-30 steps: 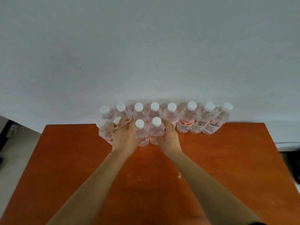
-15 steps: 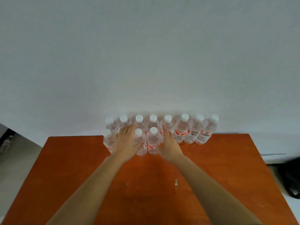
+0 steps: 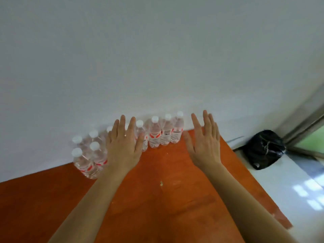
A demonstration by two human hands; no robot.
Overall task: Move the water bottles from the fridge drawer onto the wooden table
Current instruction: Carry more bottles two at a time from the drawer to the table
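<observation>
- Clear plastic, with white screw caps and red-and-white labels: these are the water bottles (image 3: 154,133). They stand upright, long axis vertical and caps up, at the far edge of the reddish-brown wooden table (image 3: 157,199), close to the wall.
- The bottles form a row along the wall, and two more stand in front of this row at its left end, near the table's left part. How many stand behind the left hand I cannot tell.
- The bottles are slim cylinders with narrow necks; the plastic looks thin and ribbed, and the print on the labels is too blurred to read.
- The left hand (image 3: 122,146) is spread flat, palm down, fingers apart, above the table in front of the middle bottles. It holds nothing; whether it touches a bottle I cannot tell.
- The right hand (image 3: 205,146) is also open wide and empty, fingers stretched toward the wall, above the table just right of the last bottle in the row and apart from it.
- The table top is smooth, with a few pale scuffs and a small light speck (image 3: 161,183) near its middle.
- The pale grey-white plain wall (image 3: 157,58) rises behind the table.
- Right of the table, on a light floor, lies a black crumpled plastic bag (image 3: 264,149), and beyond it a metal frame (image 3: 301,120).
</observation>
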